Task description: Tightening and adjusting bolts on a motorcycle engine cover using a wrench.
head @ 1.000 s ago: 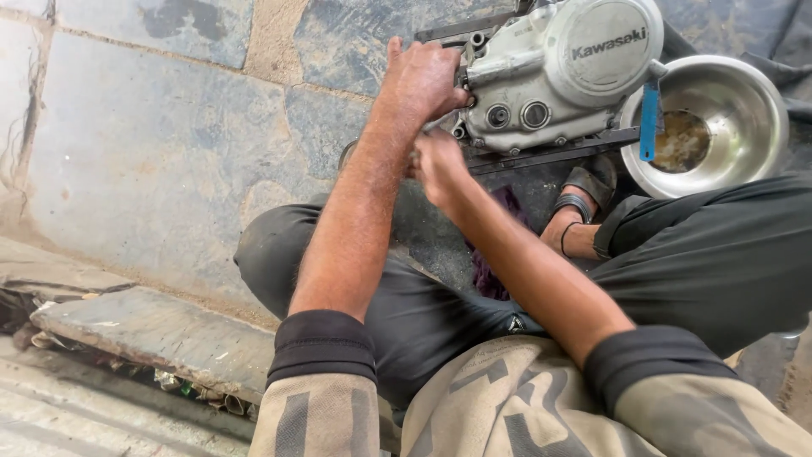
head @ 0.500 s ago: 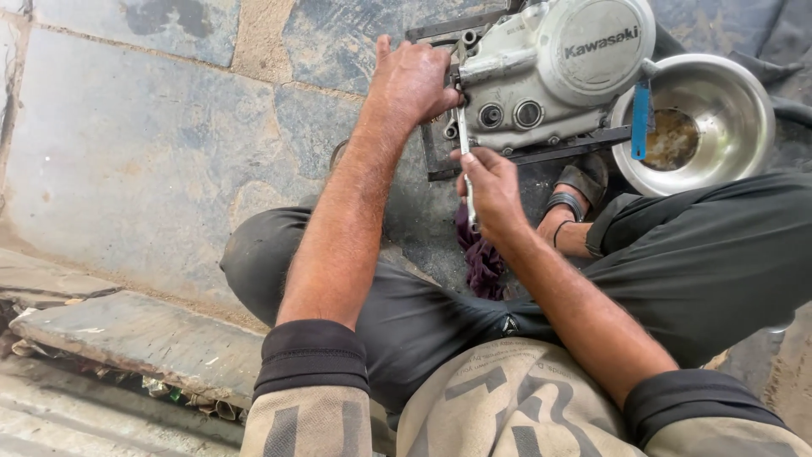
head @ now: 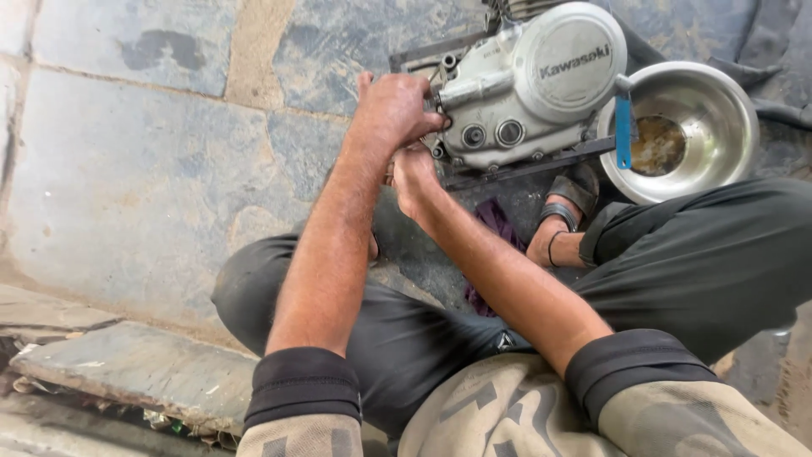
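Observation:
A grey motorcycle engine with a round side cover lies on the stone floor in front of me. My left hand grips the engine's left end, fingers curled over the casing. Just below it, my right hand presses against the engine's lower left corner. Its fingers are tucked under my left wrist, so whatever they hold is hidden. Both forearms are bare, with dark cuffs at the elbows.
A steel bowl with brown oily residue stands right of the engine. A blue-handled tool hangs at the engine's right edge. A sandalled foot and a purple cloth lie between my dark-trousered legs. A stone kerb runs at lower left.
My right hand, which held a thin metal piece lower down half a second ago, has moved up to the engine's lower left corner under my left hand. The left hand stays on the casing.

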